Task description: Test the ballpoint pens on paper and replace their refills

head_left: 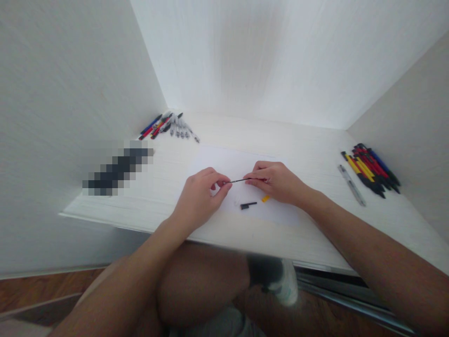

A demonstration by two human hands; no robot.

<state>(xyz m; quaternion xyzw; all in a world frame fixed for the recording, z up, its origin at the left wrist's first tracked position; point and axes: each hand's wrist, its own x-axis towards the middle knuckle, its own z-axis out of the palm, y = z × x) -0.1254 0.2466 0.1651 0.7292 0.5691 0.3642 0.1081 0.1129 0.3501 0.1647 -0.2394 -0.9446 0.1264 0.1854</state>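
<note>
Both hands meet over a white sheet of paper [280,216] and pinch a thin dark pen refill [240,180] lying nearly level between them. My left hand [201,194] grips its left end with thumb and fingertips. My right hand [275,180] pinches the other end, and the fingers cover that tip. Below the refill, a black pen cap [244,206] with a clip rests on the paper. Close under my right hand a yellow piece [265,199] shows, perhaps part of a pen barrel; the hand hides the rest.
Several clear pens [180,126] lie at the back left beside red and blue pens [151,125]. On the right is a pile of yellow, red and blue pens [372,168], with one clear pen [351,186] next to it. A blurred-out dark object [117,169] sits far left. White walls enclose the desktop.
</note>
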